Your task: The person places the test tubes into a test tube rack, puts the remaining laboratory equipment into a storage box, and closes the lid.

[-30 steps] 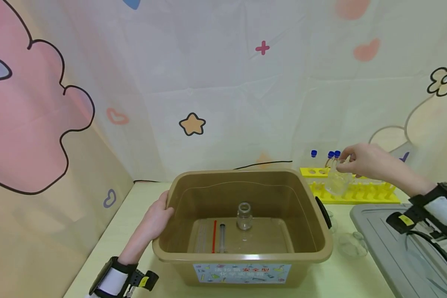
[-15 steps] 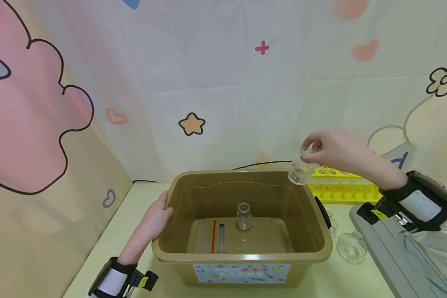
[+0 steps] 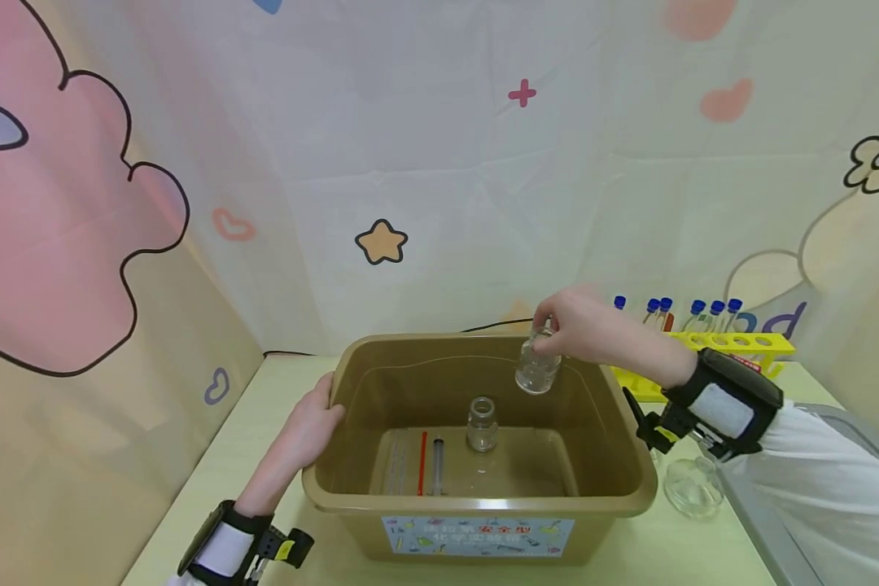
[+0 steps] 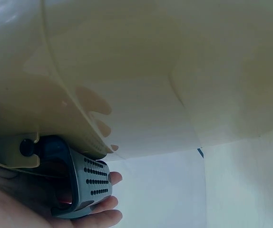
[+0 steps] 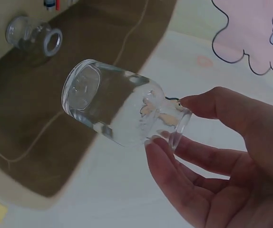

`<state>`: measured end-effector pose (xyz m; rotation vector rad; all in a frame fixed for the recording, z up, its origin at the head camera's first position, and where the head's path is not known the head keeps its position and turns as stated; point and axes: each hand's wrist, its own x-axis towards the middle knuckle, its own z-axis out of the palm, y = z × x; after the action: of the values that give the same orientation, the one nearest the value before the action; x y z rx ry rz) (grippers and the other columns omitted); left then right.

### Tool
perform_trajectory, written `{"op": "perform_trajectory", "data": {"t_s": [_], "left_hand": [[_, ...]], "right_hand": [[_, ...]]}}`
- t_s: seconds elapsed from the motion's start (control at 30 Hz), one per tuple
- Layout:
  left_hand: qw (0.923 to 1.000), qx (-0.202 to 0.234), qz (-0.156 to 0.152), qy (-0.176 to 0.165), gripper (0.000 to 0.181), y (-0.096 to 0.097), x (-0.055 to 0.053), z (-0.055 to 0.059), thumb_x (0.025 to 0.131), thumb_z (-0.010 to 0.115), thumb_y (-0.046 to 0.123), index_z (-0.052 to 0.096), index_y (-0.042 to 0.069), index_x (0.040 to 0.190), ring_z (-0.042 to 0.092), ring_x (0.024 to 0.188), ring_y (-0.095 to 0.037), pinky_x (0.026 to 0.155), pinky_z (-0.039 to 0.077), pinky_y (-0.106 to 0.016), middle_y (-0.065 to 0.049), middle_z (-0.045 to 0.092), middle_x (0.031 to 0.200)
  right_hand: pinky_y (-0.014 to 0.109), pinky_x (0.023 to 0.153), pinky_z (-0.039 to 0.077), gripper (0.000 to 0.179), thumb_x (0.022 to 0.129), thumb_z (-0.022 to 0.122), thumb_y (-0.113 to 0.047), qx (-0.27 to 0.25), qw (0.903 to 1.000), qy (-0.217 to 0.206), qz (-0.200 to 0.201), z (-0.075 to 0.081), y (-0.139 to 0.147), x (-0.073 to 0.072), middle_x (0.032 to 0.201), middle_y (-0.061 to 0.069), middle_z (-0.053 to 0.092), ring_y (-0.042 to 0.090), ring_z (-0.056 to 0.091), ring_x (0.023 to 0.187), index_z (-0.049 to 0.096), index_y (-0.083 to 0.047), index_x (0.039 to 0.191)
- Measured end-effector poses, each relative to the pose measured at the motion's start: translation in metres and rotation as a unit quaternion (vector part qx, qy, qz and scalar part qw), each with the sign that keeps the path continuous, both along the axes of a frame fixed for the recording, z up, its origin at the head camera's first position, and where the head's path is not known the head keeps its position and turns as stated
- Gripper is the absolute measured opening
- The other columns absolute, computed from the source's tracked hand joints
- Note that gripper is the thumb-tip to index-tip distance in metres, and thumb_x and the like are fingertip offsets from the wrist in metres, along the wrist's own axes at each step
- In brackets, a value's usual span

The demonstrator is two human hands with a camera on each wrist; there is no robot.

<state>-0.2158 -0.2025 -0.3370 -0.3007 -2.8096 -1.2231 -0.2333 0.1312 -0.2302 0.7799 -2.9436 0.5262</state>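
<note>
A brown plastic bin point(image 3: 601, 480) stands in front of me. My left hand point(image 3: 315, 419) grips its left side, thumb over the rim; the left wrist view shows the fingers around a grey and black handle point(image 4: 91, 183). Above the bin's back right part, my right hand point(image 3: 586, 325) pinches a clear glass bottle point(image 3: 537, 373) by its neck. In the right wrist view the bottle point(image 5: 112, 102) has its base pointing away from the fingers. Inside the bin a second glass bottle point(image 3: 481, 427) stands upright, beside a red stick point(image 3: 422, 464) and a thin grey-clear tube point(image 3: 438, 468).
Behind the bin's right side, a yellow rack point(image 3: 762, 346) stands near several blue-capped tubes point(image 3: 716, 313). A round clear glass vessel point(image 3: 693, 488) sits right of the bin, next to a grey lid point(image 3: 747, 521) partly under the right sleeve. A patterned curtain hangs behind.
My right hand has carried the glass bottle leftward from in front of the yellow rack to over the bin, dipping lower at the end. My left hand keeps its grip on the bin.
</note>
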Motion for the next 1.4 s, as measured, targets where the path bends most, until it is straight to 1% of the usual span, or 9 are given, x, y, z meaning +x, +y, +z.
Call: {"op": "perform_trajectory", "data": {"t_s": [0.13, 0.3, 0.43, 0.6, 0.73, 0.83, 0.93, 1.27, 1.4], "left_hand": [[1.0000, 0.000, 0.000, 0.003, 0.051, 0.000, 0.000, 0.000, 0.080, 0.039, -0.001, 0.033, -0.009, 0.130, 0.048, 0.095, -0.034, 0.080, 0.037, -0.045, -0.026, 0.050, 0.112], [1.0000, -0.002, -0.001, 0.007, 0.051, 0.000, -0.001, -0.001, 0.080, 0.039, -0.001, 0.034, -0.009, 0.130, 0.048, 0.094, -0.034, 0.080, 0.037, -0.045, -0.026, 0.051, 0.110], [0.9999, -0.003, -0.001, 0.010, 0.051, 0.001, -0.001, -0.001, 0.079, 0.040, -0.002, 0.034, -0.009, 0.129, 0.048, 0.093, -0.034, 0.080, 0.037, -0.046, -0.026, 0.051, 0.109], [1.0000, -0.003, -0.001, 0.007, 0.051, 0.000, -0.001, 0.000, 0.080, 0.039, -0.001, 0.033, -0.009, 0.130, 0.048, 0.095, -0.035, 0.080, 0.037, -0.046, -0.026, 0.050, 0.111], [1.0000, -0.001, -0.002, 0.005, 0.051, 0.000, -0.001, 0.000, 0.080, 0.039, -0.001, 0.033, -0.009, 0.130, 0.048, 0.095, -0.034, 0.080, 0.037, -0.046, -0.026, 0.050, 0.112], [1.0000, 0.002, -0.003, 0.003, 0.051, 0.000, -0.001, 0.000, 0.080, 0.039, -0.002, 0.033, -0.010, 0.130, 0.049, 0.094, -0.034, 0.079, 0.038, -0.045, -0.026, 0.050, 0.111], [1.0000, 0.005, -0.004, 0.001, 0.051, 0.000, -0.001, 0.000, 0.080, 0.039, -0.002, 0.033, -0.010, 0.130, 0.049, 0.093, -0.034, 0.078, 0.039, -0.045, -0.026, 0.050, 0.110], [1.0000, 0.002, -0.002, 0.004, 0.051, 0.000, -0.001, -0.001, 0.080, 0.039, -0.001, 0.033, -0.009, 0.130, 0.048, 0.094, -0.034, 0.080, 0.037, -0.046, -0.026, 0.050, 0.111], [1.0000, 0.004, -0.005, 0.006, 0.050, -0.001, -0.001, -0.001, 0.081, 0.039, -0.002, 0.033, -0.009, 0.130, 0.048, 0.094, -0.034, 0.080, 0.037, -0.046, -0.026, 0.050, 0.111]], "right_hand": [[0.027, 0.051, 0.042, 0.012, 0.074, 0.067, -0.012, 0.011, 0.9998, -0.010, 0.008, -0.010, -0.011, -0.004, 0.068, 0.003, 0.054, 0.017, 0.047, 0.060, 0.065, -0.001, 0.078], [0.026, 0.050, 0.043, 0.010, 0.075, 0.067, -0.009, 0.018, 0.9988, -0.043, 0.011, -0.022, -0.020, -0.008, 0.066, 0.002, 0.055, 0.015, 0.050, 0.057, 0.063, -0.001, 0.071], [0.023, 0.044, 0.036, 0.017, 0.074, 0.065, -0.006, 0.035, 0.9975, -0.062, 0.007, -0.032, -0.025, -0.013, 0.054, -0.002, 0.045, 0.010, 0.041, 0.048, 0.056, -0.005, 0.060], [0.021, 0.040, 0.022, 0.031, 0.068, 0.065, -0.003, 0.063, 0.9966, -0.052, 0.015, -0.043, -0.030, -0.018, 0.047, -0.007, 0.027, 0.007, 0.026, 0.041, 0.042, -0.010, 0.049], [0.022, 0.040, 0.022, 0.034, 0.065, 0.067, 0.000, 0.078, 0.9958, -0.047, 0.008, -0.053, -0.034, -0.022, 0.049, -0.006, 0.027, 0.008, 0.026, 0.043, 0.037, -0.010, 0.051], [0.023, 0.044, 0.028, 0.026, 0.066, 0.069, -0.002, 0.094, 0.9935, -0.061, -0.018, -0.058, -0.038, -0.024, 0.056, -0.002, 0.035, 0.012, 0.035, 0.049, 0.044, -0.007, 0.061], [0.026, 0.044, 0.030, 0.021, 0.066, 0.069, -0.003, 0.107, 0.9908, -0.073, -0.039, -0.063, -0.040, -0.025, 0.061, 0.002, 0.039, 0.015, 0.038, 0.053, 0.048, -0.005, 0.067], [0.025, 0.041, 0.027, 0.018, 0.067, 0.071, -0.002, 0.114, 0.9861, -0.104, -0.062, -0.083, -0.045, -0.031, 0.056, 0.000, 0.036, 0.013, 0.037, 0.047, 0.053, -0.003, 0.068], [0.026, 0.041, 0.027, 0.018, 0.067, 0.071, -0.002, 0.118, 0.9855, -0.101, -0.069, -0.089, -0.046, -0.033, 0.056, 0.000, 0.036, 0.013, 0.036, 0.047, 0.053, -0.004, 0.066]]}}
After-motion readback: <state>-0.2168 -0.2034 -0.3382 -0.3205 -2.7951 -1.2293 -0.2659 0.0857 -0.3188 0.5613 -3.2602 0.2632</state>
